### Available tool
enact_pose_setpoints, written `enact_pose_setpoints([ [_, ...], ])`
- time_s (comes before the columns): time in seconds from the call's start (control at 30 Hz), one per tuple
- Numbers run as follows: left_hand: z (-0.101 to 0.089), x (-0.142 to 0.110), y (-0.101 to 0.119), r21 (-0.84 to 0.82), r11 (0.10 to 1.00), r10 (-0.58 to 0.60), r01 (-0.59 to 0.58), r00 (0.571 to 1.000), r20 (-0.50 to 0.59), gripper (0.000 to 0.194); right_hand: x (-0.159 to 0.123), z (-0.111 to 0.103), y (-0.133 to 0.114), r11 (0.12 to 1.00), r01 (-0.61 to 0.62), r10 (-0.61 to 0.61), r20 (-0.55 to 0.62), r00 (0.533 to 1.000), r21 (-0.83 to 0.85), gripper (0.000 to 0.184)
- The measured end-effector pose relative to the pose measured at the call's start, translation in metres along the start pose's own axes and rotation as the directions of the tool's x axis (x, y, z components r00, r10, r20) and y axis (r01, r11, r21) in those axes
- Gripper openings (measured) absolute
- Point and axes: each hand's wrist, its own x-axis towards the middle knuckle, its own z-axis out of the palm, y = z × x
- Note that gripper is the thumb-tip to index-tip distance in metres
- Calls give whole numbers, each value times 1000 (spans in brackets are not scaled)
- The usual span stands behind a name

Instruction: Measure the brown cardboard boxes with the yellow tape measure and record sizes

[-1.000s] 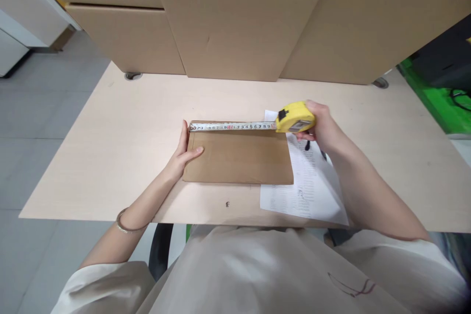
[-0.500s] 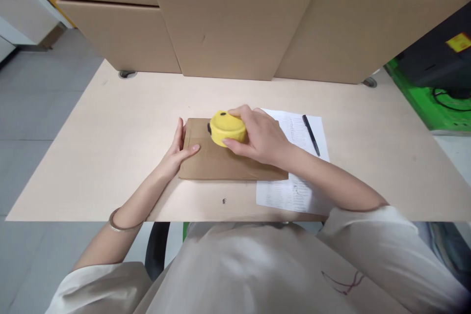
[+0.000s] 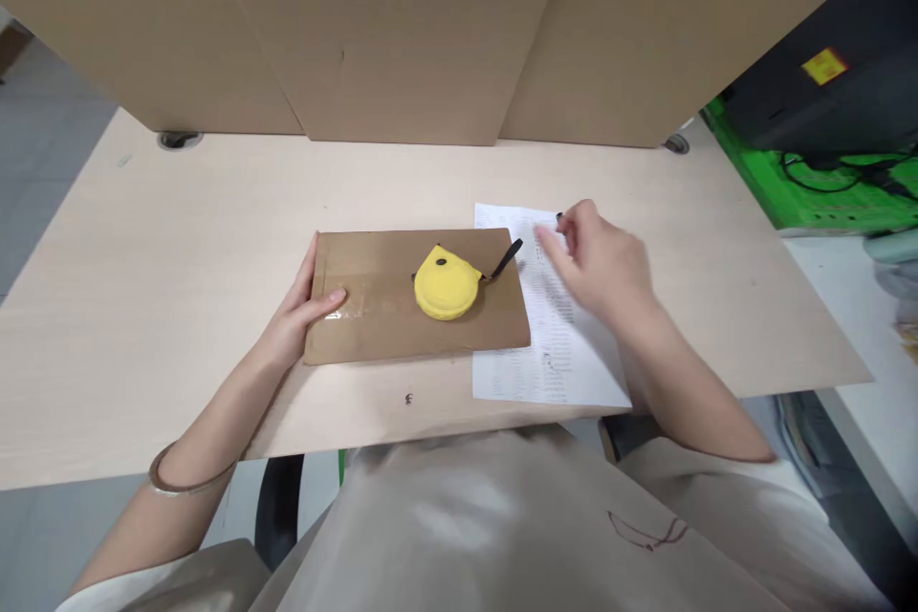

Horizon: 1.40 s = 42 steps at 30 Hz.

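My left hand (image 3: 297, 306) grips the left end of a flat brown cardboard box (image 3: 380, 335), thumb on top and fingers along its side. On the box lies a round yellow pouch (image 3: 446, 292), with a black dot and a short black strap (image 3: 506, 258) that reaches past the box's right edge. My right hand (image 3: 599, 258) is off the pouch, slightly blurred over the printed sheet (image 3: 516, 382). Its fingers are bent, with the thumb apart from the index finger. Just the end of a black pen (image 3: 559, 216) shows by the fingertips; the hand hides the rest.
Large cardboard boxes (image 3: 408, 38) are stacked along the back of the light wooden table (image 3: 236, 201). Round cable holes (image 3: 179, 141) sit near its back corners. To the right are a green crate (image 3: 810, 201), a dark case (image 3: 803, 115) and a black cable (image 3: 818, 180).
My right hand has let go of the yellow pouch, now resting on the box, and moved right to the pen. My left hand stays on the box. The view has shifted right.
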Motion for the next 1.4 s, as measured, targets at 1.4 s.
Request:
enact_pose_setpoints([
  [1.4,11,-11,6,-121,990,-98,76,978,-186,111,49,44,135,663,-293,99,307,946,689,68],
])
